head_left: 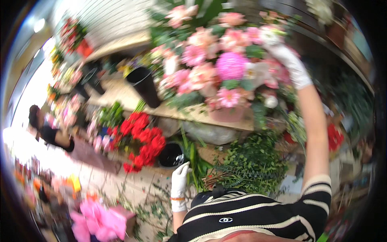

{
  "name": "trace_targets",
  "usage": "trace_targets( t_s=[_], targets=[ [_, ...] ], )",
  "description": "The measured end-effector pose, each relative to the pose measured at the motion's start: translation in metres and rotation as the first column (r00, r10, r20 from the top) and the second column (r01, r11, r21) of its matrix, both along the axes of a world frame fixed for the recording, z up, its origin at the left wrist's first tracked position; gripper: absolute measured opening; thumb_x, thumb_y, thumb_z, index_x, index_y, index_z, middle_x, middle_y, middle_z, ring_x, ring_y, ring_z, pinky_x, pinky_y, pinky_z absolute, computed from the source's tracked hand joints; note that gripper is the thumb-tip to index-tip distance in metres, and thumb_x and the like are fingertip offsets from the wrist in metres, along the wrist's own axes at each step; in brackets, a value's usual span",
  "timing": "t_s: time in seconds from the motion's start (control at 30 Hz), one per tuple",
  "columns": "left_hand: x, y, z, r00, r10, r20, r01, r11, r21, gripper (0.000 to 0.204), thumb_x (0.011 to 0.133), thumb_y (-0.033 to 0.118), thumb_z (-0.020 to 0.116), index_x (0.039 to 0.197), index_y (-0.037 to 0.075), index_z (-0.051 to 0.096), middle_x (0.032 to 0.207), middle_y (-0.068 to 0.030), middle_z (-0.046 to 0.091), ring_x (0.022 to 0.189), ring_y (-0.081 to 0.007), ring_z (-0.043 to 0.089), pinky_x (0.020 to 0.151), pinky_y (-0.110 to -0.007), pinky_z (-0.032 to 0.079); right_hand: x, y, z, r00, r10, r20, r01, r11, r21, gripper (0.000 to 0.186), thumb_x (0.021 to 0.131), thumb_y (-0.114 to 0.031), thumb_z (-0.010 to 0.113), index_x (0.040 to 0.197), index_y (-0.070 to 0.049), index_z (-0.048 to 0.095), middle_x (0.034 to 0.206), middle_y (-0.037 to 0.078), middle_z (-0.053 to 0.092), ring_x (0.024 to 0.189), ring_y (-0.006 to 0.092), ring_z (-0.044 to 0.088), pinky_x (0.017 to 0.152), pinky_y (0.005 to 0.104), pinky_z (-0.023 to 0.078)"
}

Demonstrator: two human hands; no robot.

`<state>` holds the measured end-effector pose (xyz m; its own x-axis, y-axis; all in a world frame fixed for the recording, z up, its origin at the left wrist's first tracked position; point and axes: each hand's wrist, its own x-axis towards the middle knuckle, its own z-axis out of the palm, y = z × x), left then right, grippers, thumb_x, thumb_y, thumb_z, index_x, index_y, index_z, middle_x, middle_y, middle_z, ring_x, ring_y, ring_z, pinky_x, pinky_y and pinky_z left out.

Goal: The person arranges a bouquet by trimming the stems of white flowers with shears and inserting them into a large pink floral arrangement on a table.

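A large arrangement of pink, peach and white flowers [231,68] stands in a pink pot [225,117] on a wooden shelf [189,113]. My right hand [282,56], in a white glove, reaches to its upper right, fingers closed at a white flower [270,34]; that spot is blurred. My left hand [180,181], also gloved, is low in front of me, just below a black bucket [171,155], fingers curled together; I cannot make out what, if anything, they hold. Red flowers [141,137] lie left of that bucket. A pile of green foliage [250,165] sits below the shelf.
A person [54,137] in a dark top stands at the left among flower displays [70,109]. Black buckets [143,86] stand on the shelf. Pink material [96,218] lies at lower left on the tiled floor [96,171], with scattered cut leaves.
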<state>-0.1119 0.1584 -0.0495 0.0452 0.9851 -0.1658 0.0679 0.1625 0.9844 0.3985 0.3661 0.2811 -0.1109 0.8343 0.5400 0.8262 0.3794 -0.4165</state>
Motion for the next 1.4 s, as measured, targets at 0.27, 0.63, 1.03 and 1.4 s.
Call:
trace_targets(
  t_s=[0.27,0.63,1.03,1.4],
  targets=[
    [-0.013,-0.015,0.001,0.998,0.041,-0.055,-0.041,0.999,-0.01,0.032,0.089,0.023,0.058,0.112,0.002,0.064,0.087,-0.0061,0.068,0.079,-0.0115,0.061,0.075,-0.026,0.048,0.099,0.067,-0.037,0.712,-0.254,0.655,-0.044,0.914,0.403,0.049,0.098,-0.015,0.028,0.145,-0.004,0.019,0.152,0.007,0.018,0.138,0.021,0.021,0.115,0.0306,0.013],
    [-0.016,-0.028,-0.001,0.991,0.12,0.062,-0.113,0.988,-0.103,0.031,0.09,0.025,0.061,0.111,0.003,0.065,0.081,-0.0019,0.066,0.075,-0.0081,0.057,0.072,-0.025,0.046,0.057,0.078,-0.033,0.953,-0.032,0.303,0.034,0.999,-0.001,0.044,0.097,-0.017,0.034,0.139,-0.006,0.03,0.144,0.007,0.029,0.13,0.02,0.03,0.11,0.0306,0.021],
    [0.001,-0.026,0.021,1.0,0.002,-0.017,-0.003,0.999,-0.048,0.032,0.09,0.023,0.059,0.111,0.0,0.063,0.084,-0.003,0.066,0.075,-0.0093,0.056,0.072,-0.025,0.046,0.052,0.042,-0.027,0.965,-0.006,0.263,0.02,0.999,-0.049,0.039,0.096,-0.02,0.042,0.133,-0.007,0.041,0.135,0.007,0.042,0.122,0.0189,0.04,0.105,0.0306,0.029],
    [-0.005,-0.024,0.002,0.998,0.035,-0.048,-0.043,0.985,-0.165,0.025,0.093,0.019,0.055,0.111,0.006,0.066,0.077,-0.0011,0.067,0.054,-0.0019,0.044,0.049,-0.019,0.036,-0.024,0.004,-0.004,0.995,0.014,0.094,0.006,0.979,-0.205,0.035,0.095,-0.023,0.048,0.127,-0.009,0.051,0.127,0.007,0.054,0.115,0.0179,0.049,0.1,0.0306,0.037]
  ],
)
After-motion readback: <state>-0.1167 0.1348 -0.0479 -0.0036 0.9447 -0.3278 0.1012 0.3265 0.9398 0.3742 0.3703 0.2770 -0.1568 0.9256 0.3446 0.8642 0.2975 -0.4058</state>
